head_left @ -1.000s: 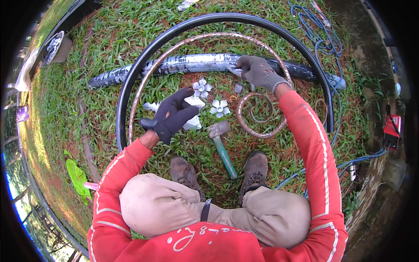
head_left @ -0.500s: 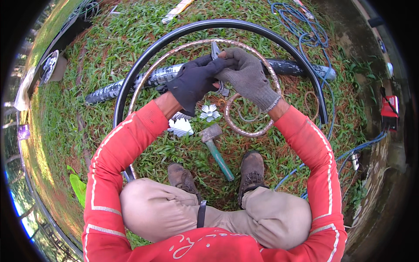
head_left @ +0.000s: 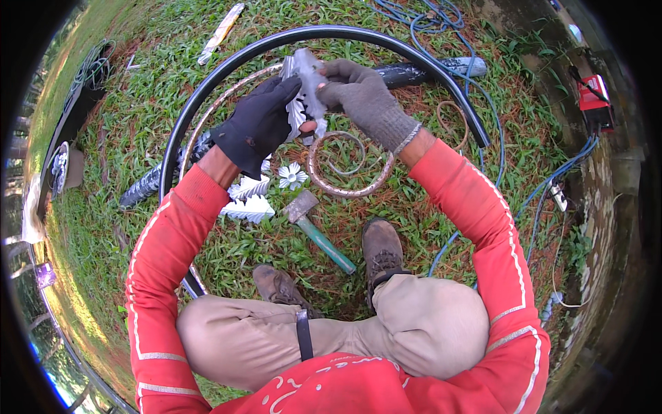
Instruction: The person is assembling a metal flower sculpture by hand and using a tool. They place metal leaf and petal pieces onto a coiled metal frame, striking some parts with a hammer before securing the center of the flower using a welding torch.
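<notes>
Both gloved hands hold silver leaf-shaped metal pieces (head_left: 306,72) upright above a rusty scroll bar (head_left: 348,191). My left hand (head_left: 255,119), in a black glove, grips their left side, partly hiding them; my right hand (head_left: 367,103), in a grey glove, has bent fingers on their right edge. Below lie a silver flower (head_left: 292,176), more jagged silver leaves (head_left: 248,209) and a hammer (head_left: 323,238) with a green handle. A black curved bar (head_left: 345,33) arches around them, over a paint-streaked dark pipe (head_left: 141,186).
Blue hose (head_left: 441,17) coils on the grass at the back right. A red machine (head_left: 592,93) and a white power strip (head_left: 557,195) sit by the concrete edge at right. A pale strip (head_left: 221,33) lies at the back; a bucket (head_left: 69,168) stands far left.
Both hands came together and lifted leaf pieces from near the pipe; the pieces now stand out between my fingers. The whole view has shifted slightly.
</notes>
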Action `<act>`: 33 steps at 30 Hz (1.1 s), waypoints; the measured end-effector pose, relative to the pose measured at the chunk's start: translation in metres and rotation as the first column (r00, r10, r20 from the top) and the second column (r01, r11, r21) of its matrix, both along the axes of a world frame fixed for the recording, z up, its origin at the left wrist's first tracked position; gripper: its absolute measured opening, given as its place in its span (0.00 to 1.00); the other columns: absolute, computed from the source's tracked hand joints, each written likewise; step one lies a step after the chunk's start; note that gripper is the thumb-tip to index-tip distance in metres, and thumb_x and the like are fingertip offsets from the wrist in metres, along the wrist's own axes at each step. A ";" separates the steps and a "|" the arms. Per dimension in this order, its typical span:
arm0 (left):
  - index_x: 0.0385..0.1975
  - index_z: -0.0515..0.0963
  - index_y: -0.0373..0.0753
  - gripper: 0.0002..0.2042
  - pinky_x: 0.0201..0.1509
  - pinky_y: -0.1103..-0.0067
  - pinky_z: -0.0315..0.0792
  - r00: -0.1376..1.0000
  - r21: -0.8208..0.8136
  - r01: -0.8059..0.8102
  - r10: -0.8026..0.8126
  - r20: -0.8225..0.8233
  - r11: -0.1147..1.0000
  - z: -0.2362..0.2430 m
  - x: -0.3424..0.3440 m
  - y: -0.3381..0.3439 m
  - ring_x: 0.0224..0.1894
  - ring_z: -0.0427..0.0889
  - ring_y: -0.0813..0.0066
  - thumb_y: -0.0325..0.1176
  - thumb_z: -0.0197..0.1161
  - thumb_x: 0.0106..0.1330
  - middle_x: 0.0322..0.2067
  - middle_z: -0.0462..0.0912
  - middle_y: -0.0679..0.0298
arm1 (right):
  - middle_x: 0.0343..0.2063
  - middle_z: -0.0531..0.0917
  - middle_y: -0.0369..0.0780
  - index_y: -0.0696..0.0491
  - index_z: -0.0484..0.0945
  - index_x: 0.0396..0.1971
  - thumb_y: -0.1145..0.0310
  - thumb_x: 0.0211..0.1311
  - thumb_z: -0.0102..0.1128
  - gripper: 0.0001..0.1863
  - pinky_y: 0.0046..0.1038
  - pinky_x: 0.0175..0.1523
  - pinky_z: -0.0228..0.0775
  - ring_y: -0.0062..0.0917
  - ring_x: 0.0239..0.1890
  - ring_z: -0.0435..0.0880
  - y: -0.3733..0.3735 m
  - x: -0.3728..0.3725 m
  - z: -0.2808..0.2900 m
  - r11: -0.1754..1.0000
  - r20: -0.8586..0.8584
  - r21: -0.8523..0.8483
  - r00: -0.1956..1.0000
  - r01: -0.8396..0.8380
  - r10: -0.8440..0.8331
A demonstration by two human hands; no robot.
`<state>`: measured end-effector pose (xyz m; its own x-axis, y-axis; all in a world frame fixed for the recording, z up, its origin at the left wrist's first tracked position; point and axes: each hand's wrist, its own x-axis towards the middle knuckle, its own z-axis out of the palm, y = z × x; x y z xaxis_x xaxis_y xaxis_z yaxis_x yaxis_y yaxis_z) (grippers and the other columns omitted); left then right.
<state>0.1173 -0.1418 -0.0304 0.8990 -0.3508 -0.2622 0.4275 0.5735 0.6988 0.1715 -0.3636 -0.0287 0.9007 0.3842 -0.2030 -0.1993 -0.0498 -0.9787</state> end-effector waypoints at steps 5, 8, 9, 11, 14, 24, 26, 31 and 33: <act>0.71 0.74 0.37 0.21 0.51 0.64 0.92 0.997 0.304 -0.066 0.073 -0.014 0.950 0.024 0.010 -0.021 0.57 0.93 0.56 0.44 0.59 0.91 0.60 0.89 0.53 | 0.52 0.91 0.45 0.59 0.83 0.57 0.79 0.75 0.66 0.14 0.39 0.60 0.92 0.32 0.49 0.94 -0.049 -0.007 0.017 0.929 -0.028 0.225 0.955 0.294 -0.296; 0.72 0.73 0.36 0.21 0.46 0.64 0.91 0.996 0.214 -0.007 0.027 -0.091 0.977 0.005 0.019 -0.036 0.52 0.95 0.57 0.44 0.57 0.91 0.60 0.89 0.51 | 0.46 0.91 0.44 0.60 0.80 0.57 0.78 0.75 0.64 0.14 0.32 0.54 0.91 0.29 0.45 0.93 -0.085 -0.019 0.018 0.848 -0.129 0.353 0.918 0.396 -0.375; 0.63 0.77 0.36 0.14 0.42 0.62 0.90 0.990 0.315 0.008 0.036 -0.134 0.949 0.004 0.012 -0.058 0.47 0.94 0.62 0.35 0.63 0.85 0.53 0.90 0.54 | 0.46 0.91 0.43 0.59 0.80 0.55 0.77 0.74 0.64 0.12 0.31 0.55 0.89 0.28 0.46 0.92 -0.103 -0.026 0.014 0.864 -0.119 0.310 0.918 0.397 -0.380; 0.63 0.80 0.36 0.15 0.45 0.64 0.88 0.995 0.403 0.004 0.036 -0.091 0.915 0.002 -0.004 -0.112 0.46 0.93 0.64 0.38 0.60 0.87 0.51 0.91 0.56 | 0.46 0.91 0.42 0.58 0.81 0.53 0.77 0.74 0.64 0.11 0.29 0.57 0.87 0.26 0.47 0.92 -0.142 -0.046 0.002 0.876 -0.109 0.260 0.913 0.407 -0.392; 0.63 0.83 0.36 0.17 0.49 0.66 0.85 0.996 0.454 -0.035 0.068 -0.057 0.891 -0.013 -0.033 -0.173 0.46 0.91 0.69 0.42 0.57 0.89 0.49 0.92 0.59 | 0.50 0.91 0.42 0.61 0.81 0.57 0.77 0.72 0.63 0.16 0.31 0.63 0.83 0.26 0.52 0.90 -0.167 -0.082 -0.022 0.922 -0.214 0.244 0.944 0.302 -0.252; 0.71 0.81 0.38 0.22 0.57 0.70 0.84 0.984 0.557 0.004 -0.102 0.145 0.831 -0.129 -0.081 -0.309 0.52 0.90 0.71 0.46 0.53 0.92 0.54 0.90 0.59 | 0.70 0.84 0.46 0.66 0.76 0.74 0.76 0.72 0.58 0.31 0.50 0.80 0.74 0.39 0.72 0.84 -0.256 -0.140 -0.050 0.830 -0.525 0.358 0.827 0.428 -0.200; 0.73 0.78 0.39 0.24 0.60 0.67 0.83 0.843 0.842 -0.075 -0.417 0.340 0.534 -0.147 -0.082 -0.316 0.56 0.90 0.68 0.50 0.48 0.93 0.56 0.89 0.56 | 0.67 0.86 0.46 0.65 0.78 0.72 0.76 0.72 0.59 0.29 0.49 0.77 0.78 0.38 0.70 0.85 -0.275 -0.142 -0.062 0.888 -0.522 0.320 0.844 0.330 -0.125; 0.71 0.77 0.39 0.28 0.39 0.72 0.83 0.959 0.380 0.273 -0.218 -0.181 0.884 -0.150 -0.091 -0.297 0.38 0.90 0.70 0.56 0.50 0.90 0.51 0.85 0.59 | 0.51 0.90 0.43 0.62 0.83 0.60 0.80 0.73 0.59 0.18 0.37 0.67 0.84 0.31 0.54 0.91 -0.275 -0.138 -0.100 0.924 -0.587 0.207 0.796 0.322 -0.146; 0.71 0.77 0.39 0.29 0.35 0.74 0.81 0.974 0.463 0.208 -0.225 -0.018 0.862 -0.151 -0.095 -0.284 0.35 0.88 0.71 0.58 0.50 0.89 0.52 0.84 0.59 | 0.51 0.90 0.43 0.63 0.83 0.60 0.80 0.72 0.59 0.18 0.37 0.66 0.84 0.31 0.54 0.91 -0.277 -0.136 -0.107 0.915 -0.581 0.242 0.803 0.324 -0.131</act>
